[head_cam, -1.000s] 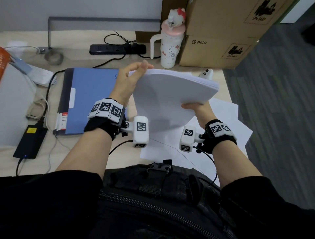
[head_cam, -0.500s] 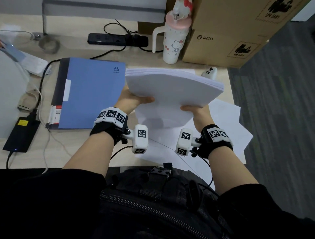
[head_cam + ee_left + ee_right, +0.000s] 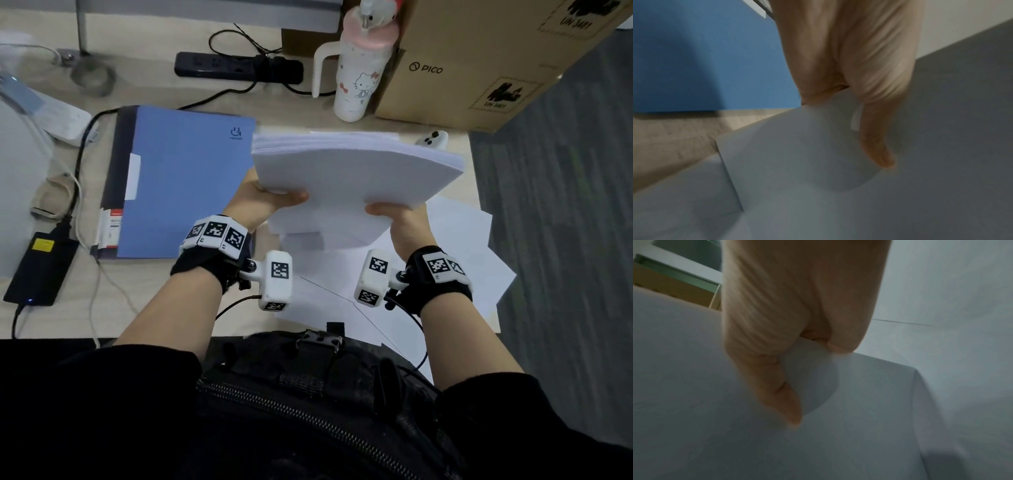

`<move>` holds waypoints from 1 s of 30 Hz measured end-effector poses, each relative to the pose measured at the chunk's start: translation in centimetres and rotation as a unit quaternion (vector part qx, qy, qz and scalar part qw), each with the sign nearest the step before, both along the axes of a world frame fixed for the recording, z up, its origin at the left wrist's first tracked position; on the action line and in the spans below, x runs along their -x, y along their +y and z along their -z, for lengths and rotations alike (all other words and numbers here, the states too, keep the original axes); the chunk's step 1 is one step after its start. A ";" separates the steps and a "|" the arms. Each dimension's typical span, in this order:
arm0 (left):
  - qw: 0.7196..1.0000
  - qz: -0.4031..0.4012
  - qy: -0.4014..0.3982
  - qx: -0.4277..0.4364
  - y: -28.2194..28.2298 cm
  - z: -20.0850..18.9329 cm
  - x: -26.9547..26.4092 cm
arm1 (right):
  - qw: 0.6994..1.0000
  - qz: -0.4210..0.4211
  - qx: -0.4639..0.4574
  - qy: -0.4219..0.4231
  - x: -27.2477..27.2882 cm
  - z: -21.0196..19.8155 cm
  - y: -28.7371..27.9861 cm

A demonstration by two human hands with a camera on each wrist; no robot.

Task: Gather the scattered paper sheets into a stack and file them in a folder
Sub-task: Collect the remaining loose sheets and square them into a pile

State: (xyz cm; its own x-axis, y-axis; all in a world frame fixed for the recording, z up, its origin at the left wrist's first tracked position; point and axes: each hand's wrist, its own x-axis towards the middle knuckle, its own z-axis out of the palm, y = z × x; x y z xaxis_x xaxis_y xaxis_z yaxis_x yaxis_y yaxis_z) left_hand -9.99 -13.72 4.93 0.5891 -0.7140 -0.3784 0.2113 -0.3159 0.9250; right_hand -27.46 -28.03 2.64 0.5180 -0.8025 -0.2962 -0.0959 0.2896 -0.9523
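Note:
A thick stack of white paper [image 3: 356,174] is held above the desk, tilted with its far edge up. My left hand [image 3: 270,198] grips its near left corner, thumb on top; the fingers are hidden under the sheets. My right hand [image 3: 397,219] grips the near right edge the same way. The wrist views show each thumb lying on the stack [image 3: 920,162] [image 3: 715,402]. A closed blue folder [image 3: 185,178] lies flat on the desk to the left, also seen in the left wrist view as the blue folder [image 3: 705,56]. Several loose white sheets [image 3: 459,253] lie spread on the desk under the stack.
A white cartoon-print bottle [image 3: 359,72] and a cardboard box [image 3: 479,61] stand at the back right. A black power strip [image 3: 236,68] lies at the back. A black power adapter [image 3: 41,267] with cables sits at the left. A small white controller [image 3: 433,138] lies behind the stack. The desk edge [image 3: 476,192] drops to grey carpet.
My left hand came off the stack's upper left side and moved down to grip its near left corner. The stack now lies flatter and lower; the right hand kept its hold.

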 end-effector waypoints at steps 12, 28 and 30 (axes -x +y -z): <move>1.000 0.017 0.004 0.000 -0.4 1.3 -1.4 | 1.000 0.010 0.007 0.018 -0.9 0.3 -0.5; 0.999 -0.037 -0.017 -0.034 -0.6 1.8 -2.7 | 0.993 0.020 0.025 0.110 -2.9 1.0 0.5; 0.998 -0.047 -0.026 -0.030 0.1 1.2 -3.8 | 0.992 -0.002 0.023 0.120 -4.2 0.5 0.9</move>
State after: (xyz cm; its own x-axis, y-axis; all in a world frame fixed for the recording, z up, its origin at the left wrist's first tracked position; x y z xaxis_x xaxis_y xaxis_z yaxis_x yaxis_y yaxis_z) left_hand -6.15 -13.62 3.72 0.6722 -0.6317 -0.3861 0.1941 -0.3529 0.9153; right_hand -23.30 -27.17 2.18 0.4400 -0.8162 -0.3745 -0.3229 0.2453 -0.9141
